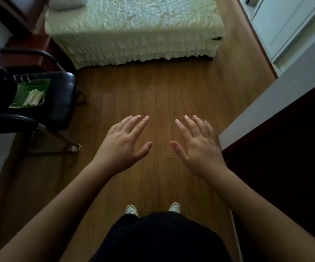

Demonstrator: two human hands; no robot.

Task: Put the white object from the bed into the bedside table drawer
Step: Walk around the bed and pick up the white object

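Standing well short of the bed [134,25], the person holds left hand [123,143] and right hand [198,143] out over the floor [162,87], fingers spread, grasping nothing. White thing at the bed's far-left corner [66,3] may be the target; drawer unseen. Nothing started; next: walk in, reach.

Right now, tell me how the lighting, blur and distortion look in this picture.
Head view: daylight brightens the bed, washing out its cover; the chair and lower right corner sit in deep shadow. Head view: wide-angle bending curves the wardrobe edges. Head view: the bed looks slightly soft, while the left hand and right hand, both open, look sharper.
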